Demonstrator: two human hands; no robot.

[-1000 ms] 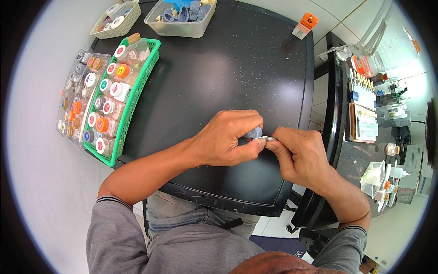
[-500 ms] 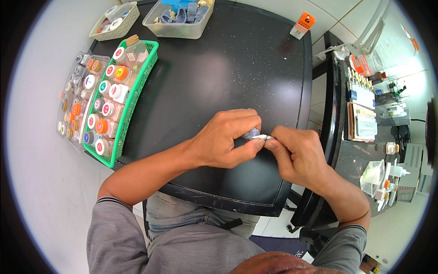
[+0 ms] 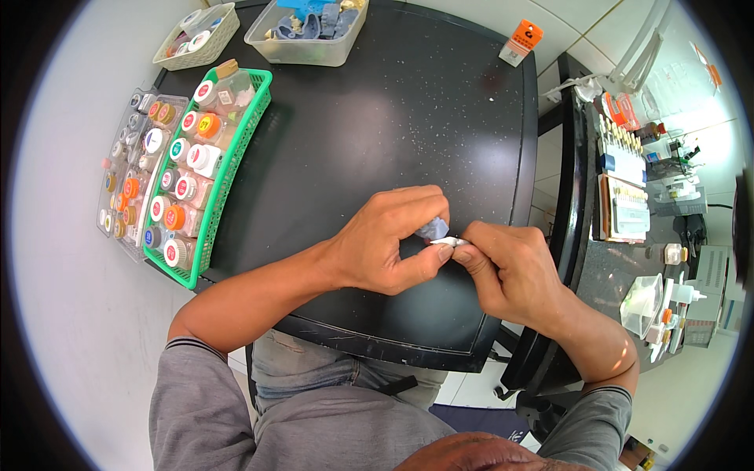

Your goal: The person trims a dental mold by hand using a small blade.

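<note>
Over the black tabletop, near its front right, my two hands almost meet. My left hand is closed, its thumb and fingers gripping a small blue-grey moulded piece. Below that piece a small thin white strip bridges the gap between the hands. The strip's left part touches my left thumb. Its right end is pinched by my right hand, whose fingers are curled in. How far either item extends inside the fingers is hidden.
At the left stands a green basket of small capped jars, beside a clear tray of more jars. A tub of blue-grey moulds and a woven basket sit at the back, an orange-and-white box at back right. A dark side bench lies right.
The blue-grey piece shows more between my left fingers and has turned slightly. The white strip has shifted a little left and down, and my left thumb has dropped slightly.
</note>
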